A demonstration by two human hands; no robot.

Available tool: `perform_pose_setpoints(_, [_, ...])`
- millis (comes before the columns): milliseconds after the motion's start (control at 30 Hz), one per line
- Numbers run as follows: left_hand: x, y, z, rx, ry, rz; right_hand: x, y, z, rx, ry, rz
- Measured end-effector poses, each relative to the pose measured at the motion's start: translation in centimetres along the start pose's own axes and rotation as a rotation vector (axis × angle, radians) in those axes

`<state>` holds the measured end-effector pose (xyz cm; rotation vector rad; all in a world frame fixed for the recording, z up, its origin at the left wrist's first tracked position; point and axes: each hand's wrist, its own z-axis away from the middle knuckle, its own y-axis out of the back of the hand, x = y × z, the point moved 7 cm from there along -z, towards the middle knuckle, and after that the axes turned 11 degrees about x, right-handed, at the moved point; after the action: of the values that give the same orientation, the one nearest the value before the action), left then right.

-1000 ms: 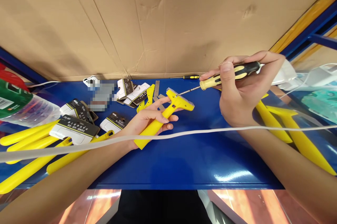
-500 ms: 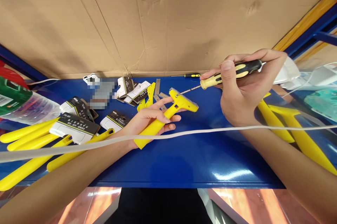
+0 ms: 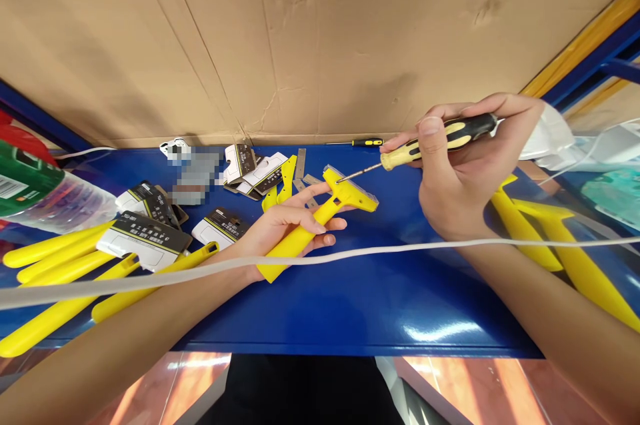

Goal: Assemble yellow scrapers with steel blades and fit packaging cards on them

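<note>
My left hand [image 3: 295, 228] is closed around the handle of a yellow scraper [image 3: 320, 218], its wide head tilted up to the right. A clear strip runs along the edge of that head. In my right hand [image 3: 463, 158] is a screwdriver [image 3: 400, 156] with a black and pale yellow grip, held near level. Its tip meets the left part of the scraper head, where a screw would be too small to make out. Just behind my left hand lie yellow plastic pieces [image 3: 287, 178] and flat metal blades [image 3: 301, 164].
Several yellow handles [image 3: 60, 312] and printed cards [image 3: 145, 242] lie at left beside a bottle [image 3: 55, 192]. More yellow scrapers [image 3: 575, 245] rest at right. A second screwdriver [image 3: 367, 142] lies at the back by the cardboard [image 3: 300, 45]. A white cord [image 3: 380, 249] crosses before my forearms.
Almost nothing differs. The view has shifted very slightly; both hands keep their hold and the screwdriver tip stays on the scraper head.
</note>
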<state>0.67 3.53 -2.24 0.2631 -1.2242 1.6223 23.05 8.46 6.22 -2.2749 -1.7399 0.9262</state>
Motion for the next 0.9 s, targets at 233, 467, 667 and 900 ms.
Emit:
perform_pose_setpoints(233, [0.0, 0.0, -0.1, 0.035, -0.047, -0.052, 0.6, -0.2, 0.2, -0.078, 0.05, -0.01])
perform_pose_setpoints(467, [0.3, 0.6, -0.4, 0.11, -0.115, -0.033, 2.3, 0.0, 1.1, -0.322, 0.002, -0.092])
perform_pose_setpoints(667, [0.8, 1.0, -0.6, 0.142, -0.156, -0.001, -0.9, -0.4, 0.9, -0.397, 0.241, -0.131])
perform_pose_setpoints(900, [1.0, 0.7, -0.4, 0.165, -0.156, -0.037, -3.8, -0.5, 1.2, -0.417, 0.235, -0.011])
